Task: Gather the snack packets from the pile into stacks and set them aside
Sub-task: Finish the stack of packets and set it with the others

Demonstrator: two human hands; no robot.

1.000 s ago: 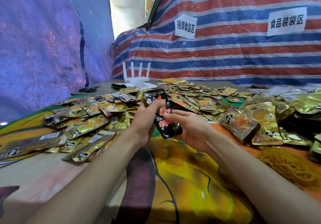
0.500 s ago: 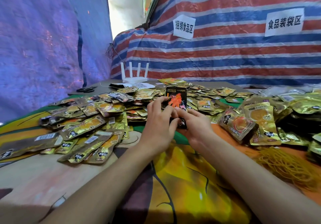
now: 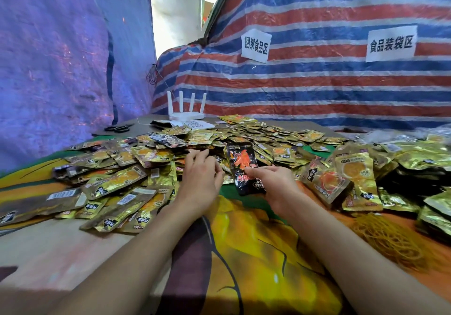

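A wide pile of gold snack packets [image 3: 127, 178] covers the table from left to far middle. My right hand [image 3: 273, 182] grips a thin stack of black packets with red print [image 3: 241, 163], held upright just in front of the pile. My left hand [image 3: 201, 175] hovers beside it over the pile's edge, fingers loosely spread and holding nothing. To the right lie larger gold packets [image 3: 356, 175] and a bundled stack [image 3: 324, 182].
A heap of yellow rubber bands [image 3: 388, 239] lies at the right front. At the back stand a white router [image 3: 186, 112] and black scissors [image 3: 118, 128]. Striped tarpaulin with two paper signs closes off the rear. A colourful printed cloth [image 3: 244, 253] covers the near table.
My left hand has let go of the black stack and moved left toward the pile. My right hand alone now holds the stack, which has turned from tilted to upright.
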